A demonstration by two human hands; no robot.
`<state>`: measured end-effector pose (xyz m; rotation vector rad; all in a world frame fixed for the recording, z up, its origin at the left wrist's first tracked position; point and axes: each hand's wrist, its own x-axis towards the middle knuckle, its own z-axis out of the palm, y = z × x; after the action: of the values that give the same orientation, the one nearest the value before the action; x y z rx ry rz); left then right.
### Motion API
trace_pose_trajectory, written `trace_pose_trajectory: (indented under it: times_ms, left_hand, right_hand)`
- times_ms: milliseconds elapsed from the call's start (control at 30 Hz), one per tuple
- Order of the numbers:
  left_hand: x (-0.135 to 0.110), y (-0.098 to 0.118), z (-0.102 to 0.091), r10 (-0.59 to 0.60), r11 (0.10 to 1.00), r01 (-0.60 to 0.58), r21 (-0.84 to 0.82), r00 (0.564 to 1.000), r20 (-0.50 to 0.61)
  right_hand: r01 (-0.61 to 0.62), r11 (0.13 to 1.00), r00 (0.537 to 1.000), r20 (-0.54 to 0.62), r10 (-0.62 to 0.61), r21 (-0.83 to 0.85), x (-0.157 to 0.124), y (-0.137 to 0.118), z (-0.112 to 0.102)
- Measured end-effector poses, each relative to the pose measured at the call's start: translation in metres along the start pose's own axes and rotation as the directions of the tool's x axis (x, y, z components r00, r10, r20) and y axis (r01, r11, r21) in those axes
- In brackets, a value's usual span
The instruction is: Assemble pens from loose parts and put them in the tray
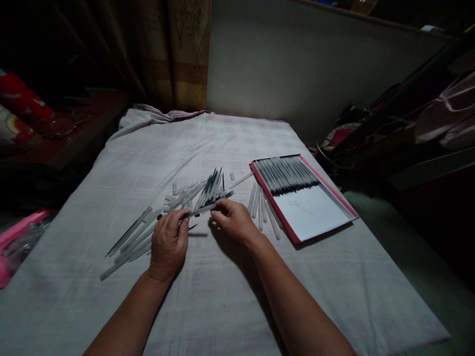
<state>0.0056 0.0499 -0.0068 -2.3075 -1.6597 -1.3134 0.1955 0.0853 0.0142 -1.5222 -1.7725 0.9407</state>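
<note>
My left hand [168, 242] is closed, its thumb and fingers pinching one end of a translucent white pen barrel [202, 211]. At the barrel's other end, my right hand [235, 217] has its fingertips closed on it. A dark thin tip [192, 227] shows beside my left thumb; what it belongs to is hidden. Beyond my hands lies a heap of dark-tipped pen refills [211, 188]. Long pale tubes [135, 242] spread out to the left of my left hand, partly covered by it. Several clear caps or tubes [260, 202] fan out right of my right hand.
A shallow red-edged box [315, 212] at the right holds a row of finished-looking pens with black ends [287, 173]. A white checked cloth [222, 306] covers the table. At the left edge is a pink basket [22, 230]; a wall [260, 69] and curtain [189, 54] stand behind.
</note>
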Motion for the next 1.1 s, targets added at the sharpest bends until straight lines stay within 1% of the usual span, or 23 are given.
trace_pose_trajectory:
  times_ms: [67, 133, 200, 267, 400, 567, 733, 933, 1000, 1100]
  left_hand:
    - [0.0, 0.0, 0.001, 0.016, 1.0, -0.016, -0.004, 1.0, 0.0]
    - [-0.001, 0.0, 0.002, 0.033, 0.999, -0.033, -0.001, 0.999, 0.009]
    - [-0.002, -0.001, 0.002, 0.041, 0.999, -0.041, 0.005, 0.999, 0.02]
    - [-0.002, -0.001, 0.003, 0.033, 0.999, -0.033, 0.009, 0.999, 0.032]
    - [-0.002, -0.001, 0.004, 0.02, 1.0, -0.02, 0.012, 0.999, 0.049]
    - [-0.001, -0.001, 0.003, 0.022, 1.0, -0.023, 0.006, 0.998, 0.054]
    - [-0.002, -0.001, 0.002, -0.011, 1.0, 0.011, 0.003, 0.996, 0.093]
    - [-0.003, -0.002, 0.003, -0.016, 1.0, 0.016, 0.001, 0.992, 0.128]
    - [-0.003, -0.001, 0.003, -0.004, 1.0, 0.005, -0.005, 0.992, 0.125]
    - [-0.003, -0.001, 0.003, 0.039, 0.999, -0.037, -0.018, 0.992, 0.118]
  right_hand:
    - [-0.025, 0.964, 1.0, -0.011, 0.029, 0.266, 0.003, 0.007, -0.012]
    - [-0.027, 0.903, 1.0, 0.009, 0.026, 0.43, 0.004, 0.009, -0.023]
    - [-0.016, 0.862, 0.999, 0.032, -0.001, 0.507, 0.002, 0.007, -0.031]
    - [-0.007, 0.846, 0.999, 0.047, -0.021, 0.533, 0.0, 0.004, -0.037]
    - [0.002, 0.858, 0.998, 0.059, -0.037, 0.514, -0.002, 0.0, -0.037]
    - [0.049, 0.89, 0.997, 0.035, -0.073, 0.453, -0.002, -0.001, -0.033]
    - [0.162, 0.935, 0.986, -0.021, -0.164, 0.316, -0.003, -0.005, -0.036]
    - [0.278, 0.937, 0.96, -0.035, -0.277, 0.214, -0.005, -0.005, -0.04]
    - [0.287, 0.942, 0.958, -0.031, -0.286, 0.176, -0.005, -0.006, -0.04]
    - [0.25, 0.967, 0.968, -0.029, -0.249, 0.055, -0.005, -0.006, -0.039]
